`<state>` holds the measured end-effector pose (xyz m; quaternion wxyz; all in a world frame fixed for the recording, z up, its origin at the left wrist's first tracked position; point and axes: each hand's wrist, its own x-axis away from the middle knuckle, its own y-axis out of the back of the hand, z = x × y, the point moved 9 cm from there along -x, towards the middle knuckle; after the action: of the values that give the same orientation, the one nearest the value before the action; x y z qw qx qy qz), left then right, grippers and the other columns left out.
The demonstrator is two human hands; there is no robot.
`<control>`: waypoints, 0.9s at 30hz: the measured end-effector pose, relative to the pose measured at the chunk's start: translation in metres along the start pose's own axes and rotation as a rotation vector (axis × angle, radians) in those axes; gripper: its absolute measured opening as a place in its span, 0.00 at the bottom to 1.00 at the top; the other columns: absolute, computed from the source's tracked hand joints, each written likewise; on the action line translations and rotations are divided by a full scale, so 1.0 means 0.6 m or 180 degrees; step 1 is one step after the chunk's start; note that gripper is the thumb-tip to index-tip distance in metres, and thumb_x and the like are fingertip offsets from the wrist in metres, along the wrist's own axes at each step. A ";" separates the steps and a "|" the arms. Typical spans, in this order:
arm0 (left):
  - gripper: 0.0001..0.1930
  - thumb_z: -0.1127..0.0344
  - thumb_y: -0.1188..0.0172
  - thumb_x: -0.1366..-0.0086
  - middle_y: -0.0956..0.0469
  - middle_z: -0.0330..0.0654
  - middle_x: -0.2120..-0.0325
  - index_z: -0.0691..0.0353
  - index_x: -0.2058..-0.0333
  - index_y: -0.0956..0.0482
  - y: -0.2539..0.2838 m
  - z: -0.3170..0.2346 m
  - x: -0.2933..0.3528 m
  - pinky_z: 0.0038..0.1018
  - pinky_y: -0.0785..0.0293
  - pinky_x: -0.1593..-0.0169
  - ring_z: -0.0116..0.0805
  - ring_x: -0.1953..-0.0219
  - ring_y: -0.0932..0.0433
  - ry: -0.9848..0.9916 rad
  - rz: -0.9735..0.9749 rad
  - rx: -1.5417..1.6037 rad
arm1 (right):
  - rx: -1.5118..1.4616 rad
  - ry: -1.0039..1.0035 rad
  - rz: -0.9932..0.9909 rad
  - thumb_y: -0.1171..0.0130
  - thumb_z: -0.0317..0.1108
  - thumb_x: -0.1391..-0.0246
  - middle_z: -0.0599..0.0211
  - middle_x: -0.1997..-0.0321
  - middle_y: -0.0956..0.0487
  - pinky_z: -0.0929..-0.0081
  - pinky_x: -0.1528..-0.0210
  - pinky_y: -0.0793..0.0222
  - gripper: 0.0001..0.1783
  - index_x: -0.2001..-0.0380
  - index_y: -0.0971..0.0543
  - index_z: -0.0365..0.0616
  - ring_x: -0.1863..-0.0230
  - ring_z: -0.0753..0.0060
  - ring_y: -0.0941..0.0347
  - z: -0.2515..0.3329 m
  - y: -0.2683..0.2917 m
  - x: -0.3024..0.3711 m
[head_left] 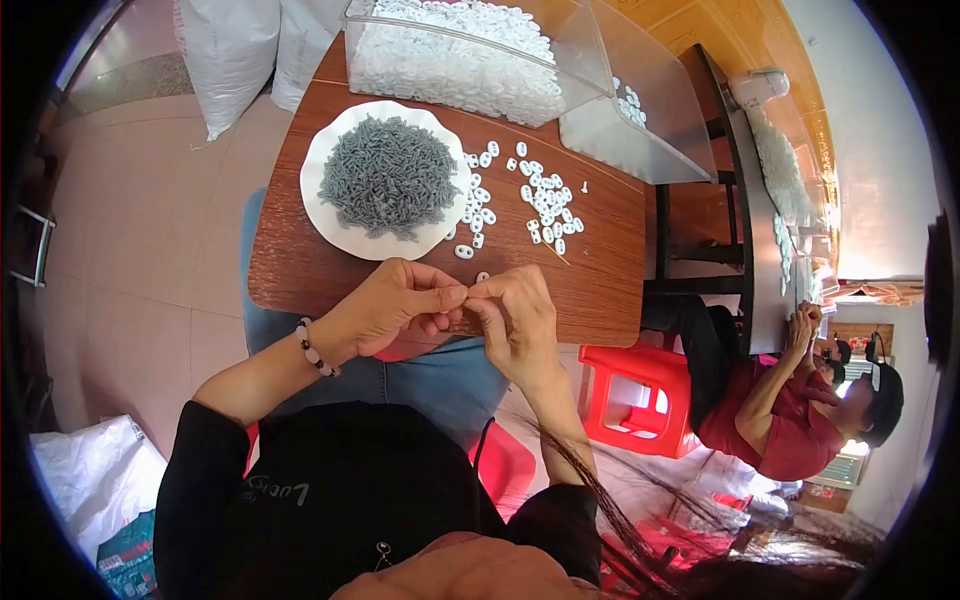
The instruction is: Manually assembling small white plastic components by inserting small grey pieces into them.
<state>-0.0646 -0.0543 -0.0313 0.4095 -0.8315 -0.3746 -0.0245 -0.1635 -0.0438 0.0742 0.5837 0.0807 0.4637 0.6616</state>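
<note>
My left hand (405, 305) and my right hand (518, 318) meet fingertip to fingertip just over the near edge of the brown table (610, 290). Both are closed in a pinch, and what sits between the fingers is too small to make out. Past my left hand stands a white scalloped plate (318, 205) heaped with small grey-green plastic pieces (388, 170). Small white oval pieces with two dark holes (550, 200) lie loose in two clusters right of the plate. One white piece (483, 276) shows just behind my fingertips.
A clear bin (450, 65) full of white pieces stands at the table's far edge, with another clear bin (640, 135) to its right. A red stool (635, 400) is at the right, near a co-worker in red (770, 420) at another table. White sacks (232, 60) stand far left.
</note>
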 end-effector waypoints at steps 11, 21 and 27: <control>0.10 0.62 0.39 0.36 0.23 0.34 0.75 0.63 0.65 0.21 0.000 0.011 0.003 0.13 0.30 0.72 0.16 0.76 0.29 -0.0189 -0.0198 -0.0052 | -0.0859 -0.1123 -0.0360 0.38 0.23 0.51 0.66 0.75 0.25 0.76 0.65 0.34 0.03 0.71 0.22 0.38 0.69 0.72 0.31 -0.047 -0.010 0.036; 0.11 0.60 0.39 0.36 0.23 0.34 0.76 0.63 0.66 0.22 -0.002 0.011 -0.003 0.13 0.33 0.75 0.16 0.77 0.30 -0.0346 -0.0410 -0.0468 | 0.0558 -0.1140 -0.0144 0.37 0.31 0.50 0.63 0.75 0.22 0.71 0.64 0.32 0.05 0.71 0.20 0.41 0.69 0.64 0.28 -0.123 0.004 -0.015; 0.11 0.61 0.40 0.36 0.24 0.34 0.77 0.65 0.65 0.22 0.001 -0.006 0.001 0.13 0.33 0.75 0.16 0.77 0.30 -0.0486 -0.0505 -0.0748 | 0.0807 -0.1398 0.0058 0.34 0.38 0.53 0.64 0.78 0.22 0.65 0.64 0.32 0.11 0.74 0.21 0.41 0.69 0.62 0.28 -0.139 -0.027 -0.040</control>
<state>-0.0627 -0.0564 -0.0292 0.2766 -0.8409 -0.4636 -0.0372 -0.1987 -0.1092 0.0268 0.6497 0.2992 0.4044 0.5700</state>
